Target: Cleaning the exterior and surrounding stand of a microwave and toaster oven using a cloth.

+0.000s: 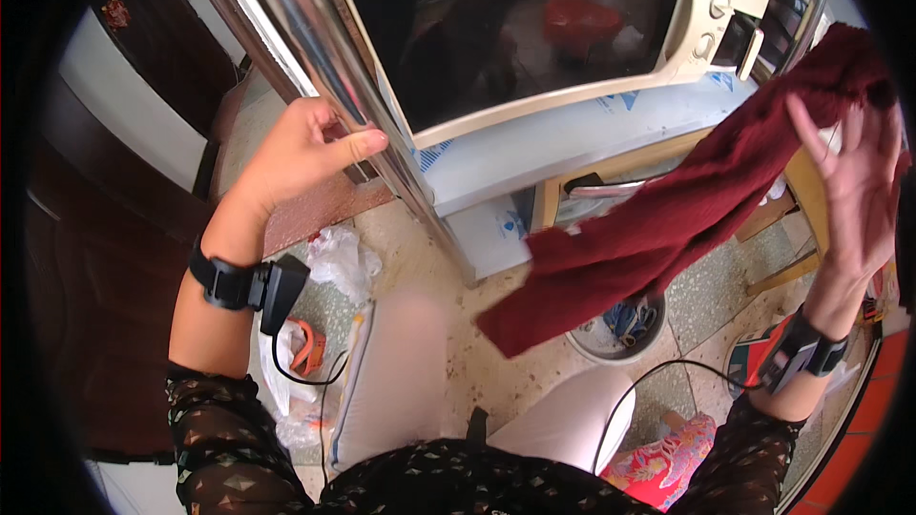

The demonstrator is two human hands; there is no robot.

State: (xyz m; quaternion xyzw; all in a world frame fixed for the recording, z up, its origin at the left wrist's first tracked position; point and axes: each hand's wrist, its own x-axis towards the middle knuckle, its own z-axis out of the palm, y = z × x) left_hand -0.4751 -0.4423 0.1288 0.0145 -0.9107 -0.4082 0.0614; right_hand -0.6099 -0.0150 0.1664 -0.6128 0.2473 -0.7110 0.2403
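A maroon fabric garment (665, 236) stretches diagonally across the right half of the view, its two long legs or sleeves ending above the floor. At its upper end, my right hand (862, 179) has its fingers spread, palm towards me, with cloth behind and beside them. On the left, my left hand (304, 146) is at a shiny metal post (351, 93). Its thumb lies across the front of the post while the other fingers curl at the far side, partly hidden; whether they grip is unclear. Both wrists wear black strapped devices with cables.
A cream microwave oven (529, 118) stands on a metal shelf (572, 150) ahead. Below are a metal basin (608, 354) with blue items and a wooden frame (816, 200). White plastic bags (343, 265) and an orange roll (308, 347) lie left. Patterned red fabric (662, 461) is at lower right.
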